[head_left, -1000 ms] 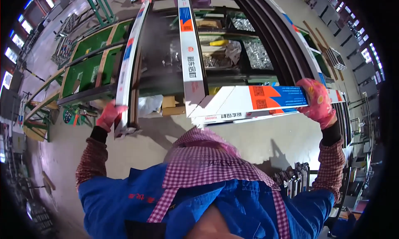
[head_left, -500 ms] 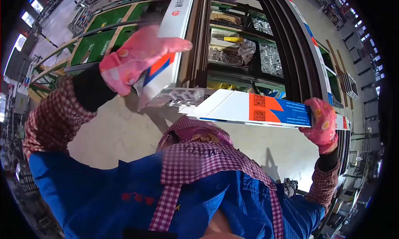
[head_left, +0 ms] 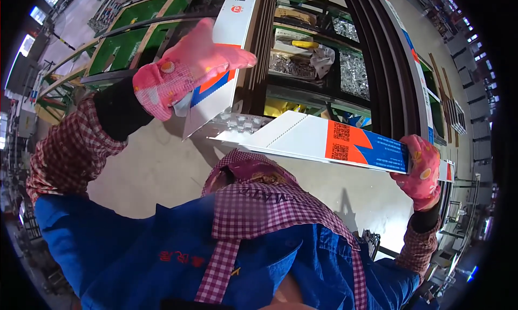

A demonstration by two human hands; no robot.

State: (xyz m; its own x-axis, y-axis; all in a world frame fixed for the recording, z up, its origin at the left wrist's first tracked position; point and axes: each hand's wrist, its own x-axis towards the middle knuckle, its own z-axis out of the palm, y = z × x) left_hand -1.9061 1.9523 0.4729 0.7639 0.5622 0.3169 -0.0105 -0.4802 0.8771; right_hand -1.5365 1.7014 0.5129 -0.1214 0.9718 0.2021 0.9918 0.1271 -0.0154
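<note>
My left hand (head_left: 189, 67), in a pink patterned glove, lies against the left frame bar (head_left: 230, 32), which has white, orange and blue film. Its thumb stretches across the bar's top and the other fingers are extended, apart from the thumb. My right hand (head_left: 422, 169), gloved alike, is closed round the right end of the near frame bar (head_left: 302, 137), covered in similar film. Between the two bars' slanted ends a silvery corner connector (head_left: 237, 121) shows in a gap. The right hand's fingertips are partly hidden beneath the near bar.
Inside the frame's outline, trays of small metal parts (head_left: 353, 75) show below, with a yellow-handled tool (head_left: 305, 44) and a crumpled pale cloth (head_left: 322, 60). Dark brown frame bars (head_left: 386, 62) run along the right. Green compartments with wooden edges (head_left: 129, 53) stand at far left.
My left hand's fingers, blurred before, now point upward, with the thumb still over the bar. My right hand and its end of the near bar sit slightly lower in view.
</note>
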